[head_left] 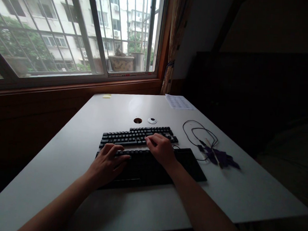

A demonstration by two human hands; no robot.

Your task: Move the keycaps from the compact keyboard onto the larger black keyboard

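A black keyboard (144,171) lies on the white table, its cable leaving at the upper right. One row of keys shows along its far edge; much of the rest is dark. Just beyond it, loose black keycaps (126,138) are laid out in rows. My left hand (107,163) rests on the keyboard's left part, fingers apart and holding nothing I can see. Over the near right part of the keycap rows, my right hand (162,148) is closed in a pinch. Whatever sits between its fingertips is too small or hidden to make out.
A coiled black cable (202,127) and a dark purple cloth-like item (221,157) lie at the right. Behind the keycaps are a round table hole (137,120) and a white round cover (152,121). Printed sheets (179,102) and a yellow note (106,96) lie far back.
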